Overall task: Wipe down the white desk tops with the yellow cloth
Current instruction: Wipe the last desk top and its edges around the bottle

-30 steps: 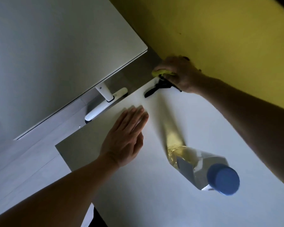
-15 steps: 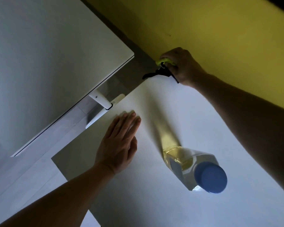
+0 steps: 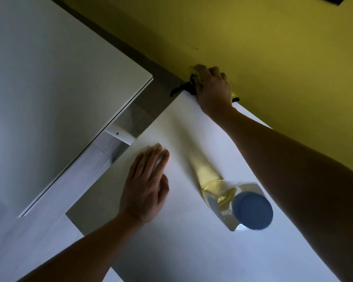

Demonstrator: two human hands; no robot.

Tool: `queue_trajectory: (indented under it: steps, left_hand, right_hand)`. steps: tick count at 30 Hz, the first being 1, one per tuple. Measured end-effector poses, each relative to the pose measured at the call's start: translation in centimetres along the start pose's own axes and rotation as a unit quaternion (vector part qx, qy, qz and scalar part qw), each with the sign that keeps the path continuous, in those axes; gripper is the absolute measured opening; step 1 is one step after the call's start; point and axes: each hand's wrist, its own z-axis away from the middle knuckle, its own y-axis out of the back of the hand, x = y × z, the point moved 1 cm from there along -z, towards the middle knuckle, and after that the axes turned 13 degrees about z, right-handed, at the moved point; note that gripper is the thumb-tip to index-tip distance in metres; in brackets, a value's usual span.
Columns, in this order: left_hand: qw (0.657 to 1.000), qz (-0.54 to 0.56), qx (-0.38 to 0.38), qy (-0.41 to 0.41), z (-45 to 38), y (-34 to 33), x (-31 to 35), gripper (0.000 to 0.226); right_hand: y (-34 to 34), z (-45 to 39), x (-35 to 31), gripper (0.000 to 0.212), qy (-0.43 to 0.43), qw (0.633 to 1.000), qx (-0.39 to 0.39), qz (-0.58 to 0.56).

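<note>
Nearest the camera, two bare forearms reach out over a white desk top [image 3: 192,251]. The left hand [image 3: 146,186] lies flat on it, palm down, fingers straight and held close together, gripping nothing. Its fingertips point toward the desk's left edge, which runs just beyond them.

Just to the right of the left hand, between the two arms, a clear plastic bottle [image 3: 235,202] stands on the desk. It holds a pale yellow liquid and has a blue cap [image 3: 252,210]. Its long shadow stretches across the desk surface toward the right hand.

Left of the left hand, across a gap that shows grey flooring [image 3: 49,218], is a second white desk top [image 3: 49,88]. Part of a white desk leg [image 3: 121,134] shows in that gap, just beyond the left fingertips.

Farther off, the right hand [image 3: 213,90] sits at the far corner of the near desk, against the yellow wall [image 3: 273,47]. Its fingers curl down over the yellow cloth [image 3: 235,94], which is almost wholly hidden beneath the hand; only small bright slivers show at the fingertips and by the wrist side. A black strap-like piece [image 3: 181,88] sticks out from under the hand to its left, over the desk corner; what it is cannot be made out.
</note>
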Motion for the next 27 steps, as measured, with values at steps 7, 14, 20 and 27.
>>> queue_trajectory:
  steps: [7,14,20,27]
  left_hand:
    - [0.999,-0.029,-0.028,-0.02,-5.0,0.1,0.6,0.052]
    - [0.992,-0.032,-0.09,-0.082,-13.2,-3.1,2.7,0.062]
    - [0.991,-0.042,-0.098,-0.078,-13.2,-3.1,2.9,0.062]
    - [0.993,-0.026,-0.084,-0.081,-13.3,-2.6,2.7,0.06]
  right_hand:
    - [0.9,7.3,4.6,0.045,-0.083,0.996,0.045,-0.003]
    - [2.8,13.5,10.9,0.048,-0.122,0.991,0.045,0.008]
    - [1.0,7.3,6.3,0.044,-0.12,0.993,0.012,-0.012]
    - [0.3,5.0,4.8,0.043,-0.094,0.995,-0.012,-0.033]
